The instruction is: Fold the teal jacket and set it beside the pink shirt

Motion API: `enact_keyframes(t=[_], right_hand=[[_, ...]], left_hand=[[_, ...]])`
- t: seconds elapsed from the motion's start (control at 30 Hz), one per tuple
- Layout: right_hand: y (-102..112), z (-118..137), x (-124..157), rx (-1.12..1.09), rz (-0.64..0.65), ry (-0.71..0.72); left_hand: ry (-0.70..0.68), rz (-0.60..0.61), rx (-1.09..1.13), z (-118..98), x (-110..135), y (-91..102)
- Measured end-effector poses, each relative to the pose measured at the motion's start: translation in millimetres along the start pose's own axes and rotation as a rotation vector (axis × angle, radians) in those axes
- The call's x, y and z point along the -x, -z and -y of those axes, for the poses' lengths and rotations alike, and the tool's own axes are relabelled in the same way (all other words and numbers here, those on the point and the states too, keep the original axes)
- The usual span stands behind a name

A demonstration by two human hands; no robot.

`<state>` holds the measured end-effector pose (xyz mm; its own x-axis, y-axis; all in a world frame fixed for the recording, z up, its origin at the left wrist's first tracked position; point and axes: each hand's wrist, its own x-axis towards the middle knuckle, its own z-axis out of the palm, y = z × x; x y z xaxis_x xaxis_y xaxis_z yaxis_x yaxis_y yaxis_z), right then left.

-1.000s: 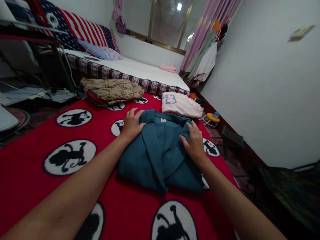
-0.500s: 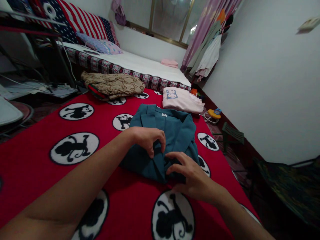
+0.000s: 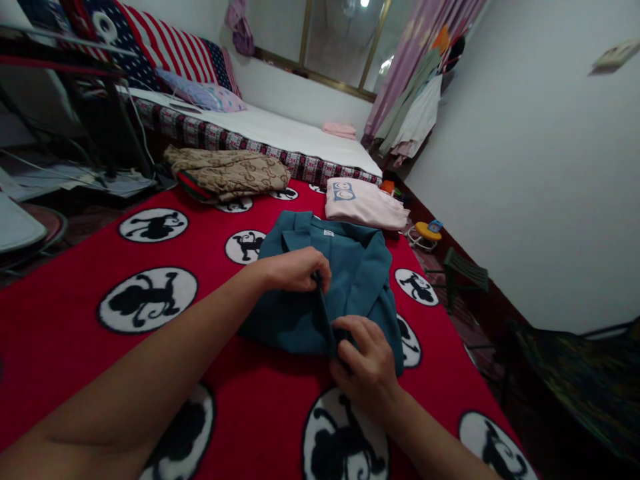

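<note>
A folded teal jacket with wide lapels and a small white neck label lies in front of me, collar pointing away. My left hand pinches the edge of its front panel near the middle. Lower on the same edge, my right hand grips the cloth with curled fingers. Between the two hands the edge is lifted and pulled into a straight line. Beneath the jacket is a red blanket with black monkey figures in white ovals.
Beyond the jacket lie a folded pale pink garment and a brown patterned garment. A white-topped bed stands by the window. At the right are a yellow stool, a green folding stool and a dark camouflage chair.
Both hands have closed on the jacket's front edge, where before their fingers were spread over it. The edge is now raised and taut. My right hand has moved slightly lower.
</note>
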<state>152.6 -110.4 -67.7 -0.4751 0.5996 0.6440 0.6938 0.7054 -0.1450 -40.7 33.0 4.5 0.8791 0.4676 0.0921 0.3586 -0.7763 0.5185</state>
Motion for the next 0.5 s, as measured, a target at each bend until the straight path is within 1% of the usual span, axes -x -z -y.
enact_keyframes(t=[0.07, 0.17, 0.23, 0.3, 0.37, 0.43, 0.5], right_hand=[[-4, 4, -1, 0.043, 0.039, 0.018], [-1, 11, -4, 0.028, 0.194, -0.011], [8, 12, -8, -0.08, 0.278, -0.042], [21, 5, -15, -0.219, 0.29, -0.096], [32, -14, -23, -0.258, 0.208, -0.178], [36, -44, -31, -0.145, 0.054, -0.277], [34, -81, -38, 0.016, -0.078, -0.383]], left_hand=[[0.077, -0.121, -0.062, 4, -1, 0.5], [0.25, -0.253, -0.233, 17, -1, 0.4], [0.399, -0.379, -0.318, 30, 1, -0.6], [0.55, -0.551, -0.345, 47, 4, -2.7], [0.66, -0.696, -0.317, 62, 7, -5.8], [0.739, -0.798, -0.289, 73, 10, -9.4], [0.816, -0.843, -0.271, 77, 11, -12.4]])
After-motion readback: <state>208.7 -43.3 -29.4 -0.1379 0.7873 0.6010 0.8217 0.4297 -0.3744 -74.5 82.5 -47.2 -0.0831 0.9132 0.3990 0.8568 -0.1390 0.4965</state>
